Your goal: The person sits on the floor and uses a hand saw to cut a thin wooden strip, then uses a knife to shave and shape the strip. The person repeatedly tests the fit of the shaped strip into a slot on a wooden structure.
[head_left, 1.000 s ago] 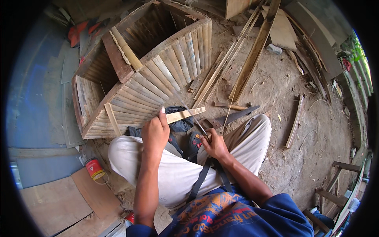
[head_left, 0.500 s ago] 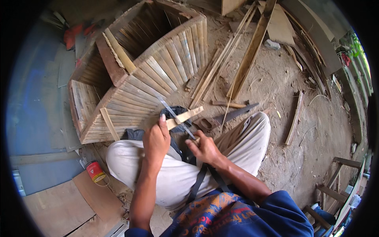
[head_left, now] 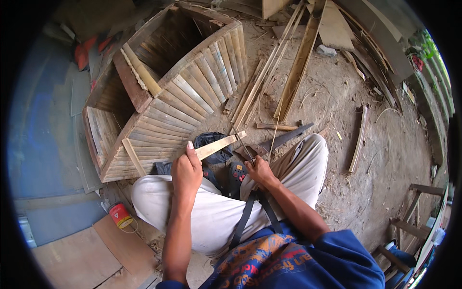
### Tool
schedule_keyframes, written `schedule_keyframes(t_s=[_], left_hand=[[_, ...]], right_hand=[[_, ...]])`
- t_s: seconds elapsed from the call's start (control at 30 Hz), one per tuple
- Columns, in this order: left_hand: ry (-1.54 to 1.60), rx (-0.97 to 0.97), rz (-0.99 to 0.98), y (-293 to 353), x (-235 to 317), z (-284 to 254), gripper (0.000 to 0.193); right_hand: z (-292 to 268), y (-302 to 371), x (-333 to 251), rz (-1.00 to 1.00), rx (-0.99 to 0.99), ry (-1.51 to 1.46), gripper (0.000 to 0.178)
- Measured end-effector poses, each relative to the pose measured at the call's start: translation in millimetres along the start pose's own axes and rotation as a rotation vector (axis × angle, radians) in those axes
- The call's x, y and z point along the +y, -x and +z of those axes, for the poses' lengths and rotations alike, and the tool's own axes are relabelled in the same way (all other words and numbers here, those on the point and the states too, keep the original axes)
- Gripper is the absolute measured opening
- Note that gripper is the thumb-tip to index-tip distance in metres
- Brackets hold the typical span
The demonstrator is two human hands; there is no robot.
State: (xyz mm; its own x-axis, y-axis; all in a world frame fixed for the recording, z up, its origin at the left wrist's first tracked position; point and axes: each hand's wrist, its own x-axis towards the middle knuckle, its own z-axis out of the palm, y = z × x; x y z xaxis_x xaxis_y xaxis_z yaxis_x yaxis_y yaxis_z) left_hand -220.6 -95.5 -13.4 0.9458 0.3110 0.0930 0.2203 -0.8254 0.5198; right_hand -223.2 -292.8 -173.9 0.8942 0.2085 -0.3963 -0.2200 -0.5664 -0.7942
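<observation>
My left hand [head_left: 186,169] is closed round the near end of a pale, flat bamboo or wood strip [head_left: 215,146], its thumb laid along the top. The strip points to the right above my lap. In my right hand [head_left: 262,171] is the handle of a long, thin-bladed knife [head_left: 245,146]. Seen nearly edge-on, the blade crosses the strip close to its far end and appears to touch it. My fingers hide most of the handle. Beyond the strip, a black plastic bag [head_left: 206,138] lies on the ground.
A large curved piece of slatted furniture [head_left: 192,91] stands ahead on the left. A handsaw [head_left: 284,139], a hammer [head_left: 278,126] and long bamboo lengths [head_left: 296,72] lie on the dirt to the right. At the lower left is a red and yellow can [head_left: 120,216].
The knife has slid along the strip from its middle to near its far end, and its blade has turned edge-on. My right hand moved slightly right; my left still grips the strip.
</observation>
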Motion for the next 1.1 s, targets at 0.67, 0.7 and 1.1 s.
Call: schedule_keyframes(t_s=[0.67, 0.7, 1.1], left_hand=[[-0.006, -0.079, 0.018, -2.2, 3.4, 4.3, 0.057], [0.005, -0.019, 0.046, -2.7, 5.2, 8.0, 0.058], [-0.04, -0.034, -0.012, -4.1, -8.9, 0.1, 0.063]], right_hand=[[-8.2, 13.9, -32.2, -0.039, -0.038, -0.204, 0.048], [-3.5, 13.7, -29.6, -0.078, -0.119, -0.274, 0.048], [0.0, 21.2, -19.7, -0.22, -0.137, -0.189, 0.042]])
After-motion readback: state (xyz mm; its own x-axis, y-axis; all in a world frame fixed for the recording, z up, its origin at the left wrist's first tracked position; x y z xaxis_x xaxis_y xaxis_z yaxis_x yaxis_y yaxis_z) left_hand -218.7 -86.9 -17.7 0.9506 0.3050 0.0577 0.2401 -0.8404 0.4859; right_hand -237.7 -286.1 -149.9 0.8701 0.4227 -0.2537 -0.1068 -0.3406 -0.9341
